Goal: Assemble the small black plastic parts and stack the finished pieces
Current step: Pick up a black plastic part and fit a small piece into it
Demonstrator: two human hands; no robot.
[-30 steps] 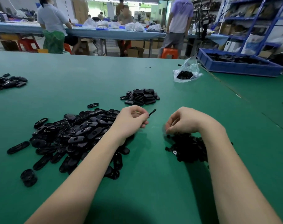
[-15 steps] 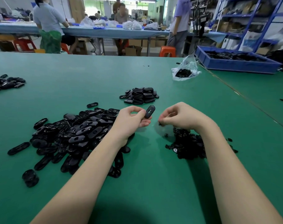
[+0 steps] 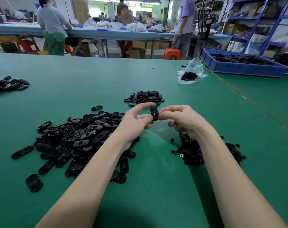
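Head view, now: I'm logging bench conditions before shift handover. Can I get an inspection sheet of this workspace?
Surface: green table, a seam on the right.
Job's things: oval black piece held upright; loose pile of ovals; small parts pile; finished stack.
Clutter: plastic bag of black parts; another heap far left.
Grippers: left hand and right hand both pinch the piece.
Cables: nothing seen.
Surroundings: blue bin, shelving, people at a far table.

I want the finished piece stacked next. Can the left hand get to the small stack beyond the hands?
Probably yes. The left hand pinches the oval part just short of the small stack, and only bare green table lies between them.
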